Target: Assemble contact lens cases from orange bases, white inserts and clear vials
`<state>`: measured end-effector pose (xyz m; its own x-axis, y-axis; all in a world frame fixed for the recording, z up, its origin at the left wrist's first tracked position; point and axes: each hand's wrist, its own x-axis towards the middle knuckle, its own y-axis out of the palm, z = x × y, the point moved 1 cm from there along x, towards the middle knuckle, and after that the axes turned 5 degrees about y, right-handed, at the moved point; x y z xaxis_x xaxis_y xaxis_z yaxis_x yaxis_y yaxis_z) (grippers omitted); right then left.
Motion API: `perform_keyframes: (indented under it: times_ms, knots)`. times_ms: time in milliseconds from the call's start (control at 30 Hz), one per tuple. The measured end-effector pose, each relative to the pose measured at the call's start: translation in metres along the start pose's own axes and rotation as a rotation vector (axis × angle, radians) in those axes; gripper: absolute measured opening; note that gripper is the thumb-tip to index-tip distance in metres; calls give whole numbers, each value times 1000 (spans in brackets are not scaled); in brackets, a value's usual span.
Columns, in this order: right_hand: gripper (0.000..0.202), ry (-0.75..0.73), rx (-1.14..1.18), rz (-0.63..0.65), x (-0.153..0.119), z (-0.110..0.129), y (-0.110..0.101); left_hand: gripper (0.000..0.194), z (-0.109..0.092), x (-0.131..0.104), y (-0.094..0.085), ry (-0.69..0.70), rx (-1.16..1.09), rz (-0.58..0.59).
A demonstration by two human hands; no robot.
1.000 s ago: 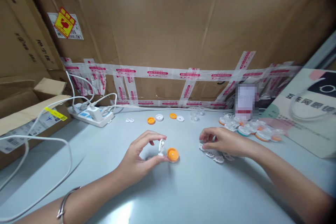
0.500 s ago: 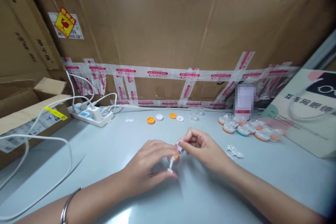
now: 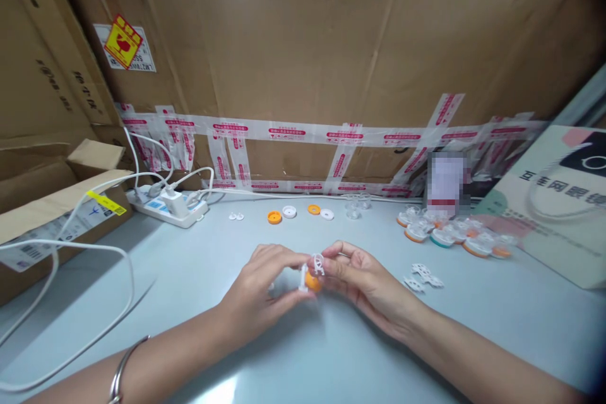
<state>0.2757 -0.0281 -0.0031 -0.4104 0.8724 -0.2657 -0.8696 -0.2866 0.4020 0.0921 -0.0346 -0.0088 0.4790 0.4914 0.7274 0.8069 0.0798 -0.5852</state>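
Near the middle of the table, my left hand [image 3: 265,281] pinches a small white part [image 3: 303,278] between thumb and forefinger. Right beside that part is an orange round piece [image 3: 313,281], close to both hands; which fingers bear it I cannot tell. My right hand [image 3: 357,274] holds a small white openwork piece [image 3: 319,264] at its fingertips, just above the orange piece. More white openwork pieces [image 3: 427,275] lie on the table to the right of my right hand.
Orange rings [image 3: 274,218], white discs [image 3: 289,211] and clear parts [image 3: 353,209] stand farther back. Clear-topped assemblies [image 3: 441,237] cluster at right, by a printed box [image 3: 558,202]. A power strip [image 3: 184,214], cables and an open carton [image 3: 57,233] are at left.
The white part in my left hand has turned more upright. My right hand has turned and brought its openwork piece close above the orange piece, which shows more now.
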Motion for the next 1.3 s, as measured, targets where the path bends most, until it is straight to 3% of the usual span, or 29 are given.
perform_keyframes:
  times_ms: [67, 200, 333, 600, 767, 1300]
  knots:
    - [28, -1, 6, -7, 0, -3, 1, 31, 0, -1, 0, -52, 40, -1]
    - [32, 23, -13, -42, 2, -9, 2, 31, 0, -4, 5, -127, 90, 130]
    - [33, 16, -75, -85, 4, -15, 3, 31, 1, -6, 9, -145, 119, 174]
    - [33, 27, 15, -67, 4, -14, 8, 38, 2, -4, 7, 28, 294, 89]
    - [31, 31, 60, -25, 2, -11, 9, 42, 3, -6, 8, 37, 202, 76]
    - [31, 23, 41, -70, 1, -14, 11, 38, 2, -5, 10, 33, 196, 27]
